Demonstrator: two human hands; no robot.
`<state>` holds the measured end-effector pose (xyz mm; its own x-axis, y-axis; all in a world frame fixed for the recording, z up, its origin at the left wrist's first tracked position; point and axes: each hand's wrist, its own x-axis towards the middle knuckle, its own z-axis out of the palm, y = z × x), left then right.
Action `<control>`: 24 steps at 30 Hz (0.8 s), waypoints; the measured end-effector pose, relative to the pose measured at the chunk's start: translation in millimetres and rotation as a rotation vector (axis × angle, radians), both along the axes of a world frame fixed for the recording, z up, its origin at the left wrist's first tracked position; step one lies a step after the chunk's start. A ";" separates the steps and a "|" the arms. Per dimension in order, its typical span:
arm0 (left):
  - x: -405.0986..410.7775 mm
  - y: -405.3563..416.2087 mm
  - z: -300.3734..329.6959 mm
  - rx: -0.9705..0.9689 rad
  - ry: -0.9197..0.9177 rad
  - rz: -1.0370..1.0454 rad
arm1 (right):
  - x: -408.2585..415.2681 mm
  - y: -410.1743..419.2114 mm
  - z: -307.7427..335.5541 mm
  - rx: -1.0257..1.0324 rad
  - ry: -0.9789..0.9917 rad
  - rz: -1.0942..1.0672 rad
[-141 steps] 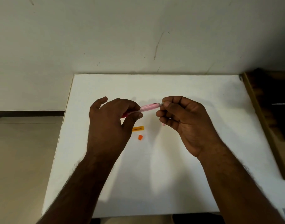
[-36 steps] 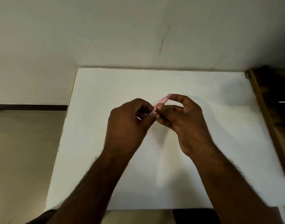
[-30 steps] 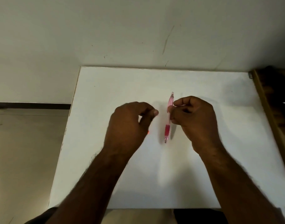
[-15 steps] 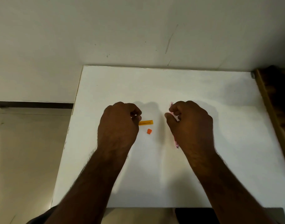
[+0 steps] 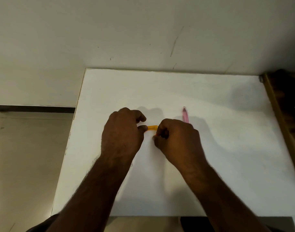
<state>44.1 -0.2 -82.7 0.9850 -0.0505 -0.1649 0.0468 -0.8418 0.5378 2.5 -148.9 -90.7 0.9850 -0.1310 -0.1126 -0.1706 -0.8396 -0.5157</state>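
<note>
A short yellow-orange plastic piece [image 5: 152,127] lies on the white table [image 5: 218,148] between my hands. My left hand [image 5: 123,133] has curled fingers, and its thumb and fingertip pinch the piece's left end. My right hand [image 5: 176,138] is curled just to the right, its fingertips closed on a small orange bit [image 5: 155,134] of which only a sliver shows. A pink pen [image 5: 185,115] lies on the table behind my right hand, its lower part hidden by the knuckles.
The table stands against a pale wall [image 5: 143,39]. A dark wooden cabinet [image 5: 287,106] borders its right edge. Tiled floor [image 5: 26,156] lies past the left edge.
My right hand has let go of the pink pen, left it on the table and moved left to the small orange bit. My left hand's thumb has closed on the yellow piece's end.
</note>
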 end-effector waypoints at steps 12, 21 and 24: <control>-1.4 -4.8 -2.9 0.063 -0.044 -0.045 | 15.0 -29.5 15.5 1.088 0.077 -0.531; -2.8 -13.8 8.4 -0.208 -0.235 -0.087 | 16.7 -28.3 20.6 1.349 0.034 -0.637; -2.6 -14.1 8.2 -0.218 -0.269 -0.109 | 17.3 -25.9 20.1 1.329 -0.005 -0.610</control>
